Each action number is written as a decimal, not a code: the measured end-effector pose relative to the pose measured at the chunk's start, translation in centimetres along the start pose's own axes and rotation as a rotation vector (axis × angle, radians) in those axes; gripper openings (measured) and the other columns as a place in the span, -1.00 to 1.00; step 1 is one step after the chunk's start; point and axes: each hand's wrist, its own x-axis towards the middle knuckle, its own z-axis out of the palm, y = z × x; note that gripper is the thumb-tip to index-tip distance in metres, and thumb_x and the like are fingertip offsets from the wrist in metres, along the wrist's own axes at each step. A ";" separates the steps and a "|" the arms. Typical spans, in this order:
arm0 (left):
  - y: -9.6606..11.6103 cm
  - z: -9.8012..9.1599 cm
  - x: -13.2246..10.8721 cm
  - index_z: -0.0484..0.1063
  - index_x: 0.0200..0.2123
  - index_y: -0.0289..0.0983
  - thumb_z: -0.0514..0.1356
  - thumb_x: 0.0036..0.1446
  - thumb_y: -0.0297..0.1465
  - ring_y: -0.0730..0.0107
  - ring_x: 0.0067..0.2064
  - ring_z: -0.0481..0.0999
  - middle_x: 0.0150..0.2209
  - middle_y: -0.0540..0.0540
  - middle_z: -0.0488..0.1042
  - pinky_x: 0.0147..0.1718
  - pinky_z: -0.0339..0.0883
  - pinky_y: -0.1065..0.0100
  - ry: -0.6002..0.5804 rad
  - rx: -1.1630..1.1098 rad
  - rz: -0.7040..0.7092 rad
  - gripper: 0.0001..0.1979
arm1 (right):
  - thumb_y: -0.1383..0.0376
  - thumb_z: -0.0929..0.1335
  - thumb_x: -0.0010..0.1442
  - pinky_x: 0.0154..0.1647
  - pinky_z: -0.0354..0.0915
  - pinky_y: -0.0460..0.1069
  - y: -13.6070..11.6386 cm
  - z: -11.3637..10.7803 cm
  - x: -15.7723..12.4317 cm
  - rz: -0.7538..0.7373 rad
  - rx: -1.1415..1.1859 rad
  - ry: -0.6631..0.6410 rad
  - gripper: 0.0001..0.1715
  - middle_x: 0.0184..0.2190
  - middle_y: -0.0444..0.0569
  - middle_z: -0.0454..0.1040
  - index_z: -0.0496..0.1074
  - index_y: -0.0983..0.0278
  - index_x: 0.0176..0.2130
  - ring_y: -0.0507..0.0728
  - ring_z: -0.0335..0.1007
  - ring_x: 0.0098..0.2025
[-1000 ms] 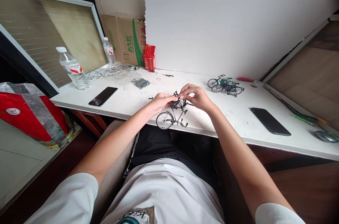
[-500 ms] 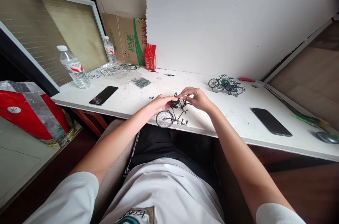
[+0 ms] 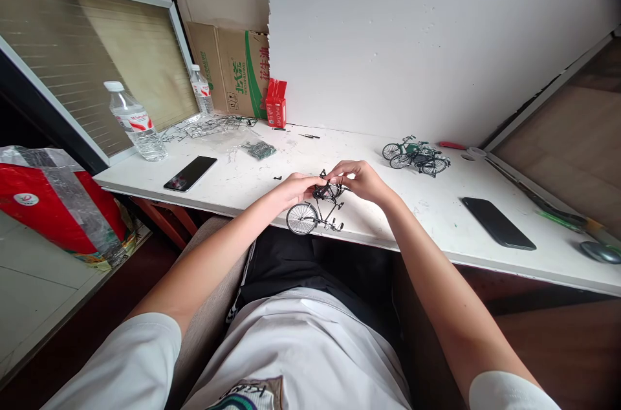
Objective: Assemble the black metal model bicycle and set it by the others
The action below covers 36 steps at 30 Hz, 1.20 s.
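A small black model bicycle (image 3: 303,218) is held at the table's front edge, its spoked wheel toward me and its handlebar toward the lower right. My left hand (image 3: 297,189) grips it from the left, fingers closed around the far part of the frame. From the right, my right hand (image 3: 353,178) pinches at the same far part with thumb and forefinger. The fingertips of both hands nearly meet there and hide some of the parts between them. A tiny black piece (image 3: 277,178) lies on the table left of my hands.
Two finished-looking model bicycles (image 3: 416,155) stand at the back right. Phones lie left (image 3: 191,173) and right (image 3: 497,222). A bag of green parts (image 3: 260,150), black part frames (image 3: 213,128), a water bottle (image 3: 136,124) and a red box (image 3: 276,103) sit toward the back left.
Both hands keep the same hold on the model bicycle. The whole view shifts only very slightly.
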 end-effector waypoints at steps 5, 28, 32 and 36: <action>-0.2 -0.1 0.2 0.66 -0.26 -0.39 0.54 -0.06 -0.40 0.29 -0.21 0.62 -0.26 -0.21 0.67 -0.13 0.42 0.26 -0.033 0.010 0.001 -0.71 | -0.11 0.49 0.30 -0.06 0.42 0.16 0.4 0.0 0.0 0.020 -0.020 -0.002 -0.57 -0.18 0.05 0.72 0.74 0.16 -0.15 0.22 0.60 -0.17; -1.1 -2.3 1.5 0.66 -0.27 -0.30 0.48 -0.02 -0.21 0.34 -0.24 0.55 -0.21 -0.12 0.67 -0.21 0.39 0.35 -0.047 0.132 -0.005 -0.69 | 0.11 0.43 0.39 -0.09 0.43 0.12 1.2 1.2 0.1 -0.079 -0.111 0.020 -0.74 -0.16 0.07 0.70 0.70 0.18 -0.18 0.24 0.59 -0.13; -0.9 -2.9 1.8 0.65 -0.28 -0.29 0.50 -0.04 -0.17 0.37 -0.29 0.53 -0.24 -0.09 0.66 -0.23 0.41 0.35 -0.041 0.175 -0.023 -0.65 | 0.26 0.36 0.41 -0.05 0.44 0.15 1.6 1.9 0.2 -0.137 -0.238 0.028 -0.78 -0.15 0.08 0.68 0.64 0.20 -0.13 0.25 0.56 -0.10; -0.3 -3.3 1.9 0.67 -0.27 -0.32 0.56 -0.15 -0.18 0.35 -0.29 0.55 -0.26 -0.11 0.67 -0.19 0.44 0.31 -0.019 0.211 -0.005 -0.58 | 0.34 0.33 0.41 -0.01 0.43 0.15 2.0 2.6 0.2 -0.157 -0.321 0.014 -0.79 -0.13 0.08 0.64 0.57 0.21 -0.08 0.27 0.52 -0.05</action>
